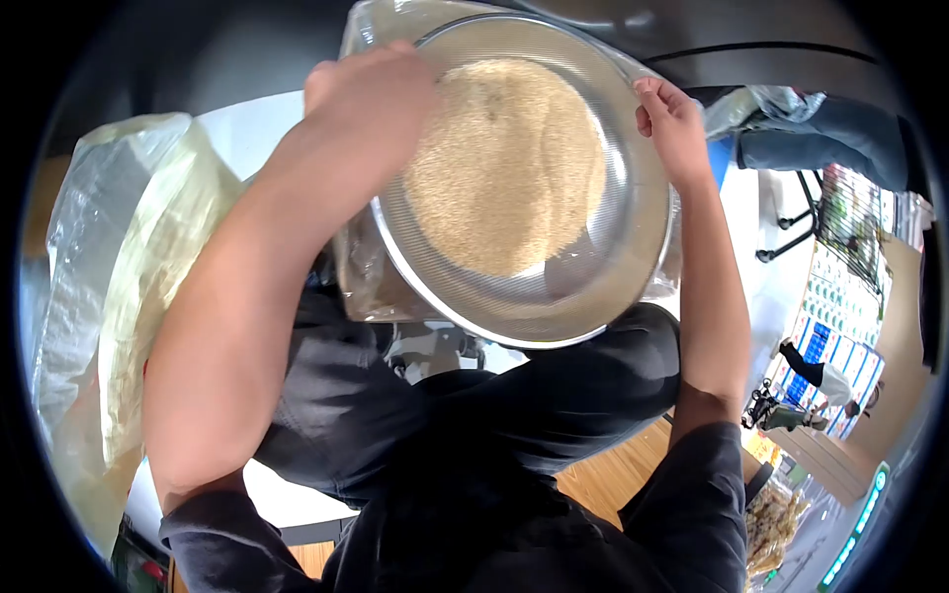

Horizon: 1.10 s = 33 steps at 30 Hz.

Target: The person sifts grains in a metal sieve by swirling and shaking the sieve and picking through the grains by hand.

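A large round metal sieve (633, 198) holds a bed of fine pale-tan grains (504, 168), heaped toward its upper left. My right hand (670, 124) pinches the sieve's upper right rim between thumb and fingers. Slightly blurred, my left hand (381, 104) is closed at the upper left rim; its fingertips are partly hidden behind the hand. Beneath the sieve lies clear plastic (361, 267) over a brownish container, mostly covered by the sieve. The sieve sits above my knees.
A large translucent plastic bag (148, 247) stands at my left. A black cable (761, 45) runs along the dark surface ahead. To the right are another person's trouser leg (840, 143), a wire cart (852, 222) and a distant person (830, 381). A bagged item (776, 524) stands lower right.
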Each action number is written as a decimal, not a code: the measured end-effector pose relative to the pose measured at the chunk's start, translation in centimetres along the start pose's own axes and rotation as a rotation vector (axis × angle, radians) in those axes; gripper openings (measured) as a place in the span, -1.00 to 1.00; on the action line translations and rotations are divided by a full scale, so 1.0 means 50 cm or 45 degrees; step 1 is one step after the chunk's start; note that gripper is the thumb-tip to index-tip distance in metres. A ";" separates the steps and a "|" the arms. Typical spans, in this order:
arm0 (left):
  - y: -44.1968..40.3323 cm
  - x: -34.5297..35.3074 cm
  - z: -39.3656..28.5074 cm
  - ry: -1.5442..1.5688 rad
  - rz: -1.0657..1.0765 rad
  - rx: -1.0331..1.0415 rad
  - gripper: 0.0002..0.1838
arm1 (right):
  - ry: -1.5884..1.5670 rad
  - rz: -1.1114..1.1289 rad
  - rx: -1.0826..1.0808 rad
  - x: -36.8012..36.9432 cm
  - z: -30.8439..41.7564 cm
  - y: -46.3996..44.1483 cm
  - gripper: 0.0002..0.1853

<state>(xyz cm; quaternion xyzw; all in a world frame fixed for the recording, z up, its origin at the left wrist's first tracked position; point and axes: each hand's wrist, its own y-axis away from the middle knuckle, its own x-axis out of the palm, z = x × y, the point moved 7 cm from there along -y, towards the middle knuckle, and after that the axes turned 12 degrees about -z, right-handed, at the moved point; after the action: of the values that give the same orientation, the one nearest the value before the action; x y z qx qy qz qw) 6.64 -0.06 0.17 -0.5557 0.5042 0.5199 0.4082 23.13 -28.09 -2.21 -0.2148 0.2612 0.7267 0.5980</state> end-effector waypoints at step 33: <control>0.002 0.010 0.006 0.070 -0.123 0.072 -0.74 | 0.557 -0.568 -0.436 -0.092 -0.017 -0.026 -0.86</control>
<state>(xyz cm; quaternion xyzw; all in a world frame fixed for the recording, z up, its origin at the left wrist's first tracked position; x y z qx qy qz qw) 6.49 0.15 -0.35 -0.5818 0.5025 0.4695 0.4343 25.31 -31.92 -0.13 -0.5143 0.2041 0.5482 0.6272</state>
